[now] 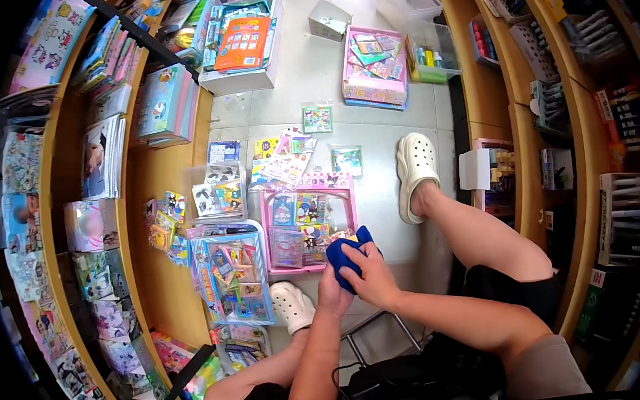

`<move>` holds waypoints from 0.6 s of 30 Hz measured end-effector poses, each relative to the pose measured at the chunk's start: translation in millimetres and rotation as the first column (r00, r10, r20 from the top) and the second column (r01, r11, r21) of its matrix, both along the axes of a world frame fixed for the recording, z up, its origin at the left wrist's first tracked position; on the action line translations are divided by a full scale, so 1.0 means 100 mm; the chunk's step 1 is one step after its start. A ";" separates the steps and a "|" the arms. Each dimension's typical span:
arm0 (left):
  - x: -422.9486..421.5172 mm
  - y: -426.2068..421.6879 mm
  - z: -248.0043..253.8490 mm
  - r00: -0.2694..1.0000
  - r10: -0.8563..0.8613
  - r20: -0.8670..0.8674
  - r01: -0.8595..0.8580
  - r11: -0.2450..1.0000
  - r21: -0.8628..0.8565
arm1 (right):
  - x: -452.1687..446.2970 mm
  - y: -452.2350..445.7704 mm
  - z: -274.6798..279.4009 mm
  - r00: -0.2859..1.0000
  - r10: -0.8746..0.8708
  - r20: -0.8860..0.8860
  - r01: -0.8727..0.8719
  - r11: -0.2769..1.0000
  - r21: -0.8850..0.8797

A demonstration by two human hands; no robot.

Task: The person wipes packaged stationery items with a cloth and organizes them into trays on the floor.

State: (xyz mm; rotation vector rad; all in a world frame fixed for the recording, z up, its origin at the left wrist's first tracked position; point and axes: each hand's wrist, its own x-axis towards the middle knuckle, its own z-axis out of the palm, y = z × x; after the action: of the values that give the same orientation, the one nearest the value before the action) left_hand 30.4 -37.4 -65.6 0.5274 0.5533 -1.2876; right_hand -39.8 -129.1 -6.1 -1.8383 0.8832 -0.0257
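A dark blue cloth is bunched up between my two hands, over the lower right corner of a pink-rimmed tray. My left hand is closed on its lower left side. My right hand grips it from the right, thumb across the cloth. Something small and pale shows at the cloth's upper edge, too small to make out. Packs of colourful stickers lie in the pink tray. Left of it is a blue-framed tray of small cards.
Shelves of books stand left, shelves of pens right. A white box of books, a pink box and clear bins are farther off. Loose packs lie on the floor. My feet in white clogs flank the trays.
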 end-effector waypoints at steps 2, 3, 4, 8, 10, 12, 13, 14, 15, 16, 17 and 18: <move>-0.06 -0.02 0.21 0.996 0.036 0.083 -0.040 0.998 0.042 | 0.02 -0.03 0.02 0.999 -0.034 0.024 0.036 0.996 -0.087; -0.07 -0.02 0.30 0.970 -0.024 0.242 -0.006 0.993 0.119 | 0.03 -0.05 0.01 0.997 -0.073 -0.002 0.072 0.995 -0.075; -0.08 -0.01 0.40 0.917 -0.094 0.388 0.015 0.979 0.202 | 0.04 -0.08 0.01 0.993 -0.111 -0.030 0.109 0.992 -0.062; -0.10 0.23 0.51 0.816 -0.244 0.523 0.094 0.950 0.297 | 0.05 -0.19 -0.41 0.953 -0.292 -0.085 0.302 0.941 0.151; -0.03 0.28 0.61 0.873 -0.228 0.431 0.127 0.960 0.250 | 0.10 -0.28 -0.39 0.897 -0.428 -0.113 0.407 0.697 0.591; -0.02 0.36 0.46 0.813 -0.287 0.507 0.121 0.934 0.336 | 0.08 -0.37 -0.24 0.947 -0.278 -0.162 0.284 0.487 0.826; -0.02 0.40 0.34 0.780 -0.318 0.539 0.113 0.919 0.378 | 0.08 -0.39 -0.13 0.967 -0.195 -0.166 0.227 0.350 0.909; -0.01 0.41 0.22 0.582 -0.616 0.532 0.162 0.728 0.666 | 0.10 -0.35 -0.06 0.976 -0.149 -0.156 0.197 0.317 0.928; -0.07 0.34 0.25 0.429 -0.598 0.676 -0.043 0.735 0.677 | 0.12 -0.29 0.01 0.967 -0.174 -0.188 0.235 0.313 0.920; -0.12 0.31 0.24 0.428 -0.538 0.726 -0.155 0.748 0.645 | 0.11 -0.28 0.02 0.977 -0.138 -0.162 0.195 0.272 0.942; -0.16 0.29 0.22 0.417 -0.478 0.773 -0.264 0.750 0.606 | 0.12 -0.28 0.05 0.985 -0.103 -0.135 0.156 0.227 0.961; -0.18 0.28 0.20 0.498 -0.423 0.757 -0.241 0.771 0.589 | 0.12 -0.25 0.10 0.991 -0.078 -0.112 0.131 0.293 0.947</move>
State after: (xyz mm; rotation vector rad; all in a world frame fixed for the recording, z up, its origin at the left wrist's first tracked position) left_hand 12.0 -9.3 -45.6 1.7211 0.0408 -0.7097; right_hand -28.3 -154.4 4.1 -0.5951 0.7631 0.4034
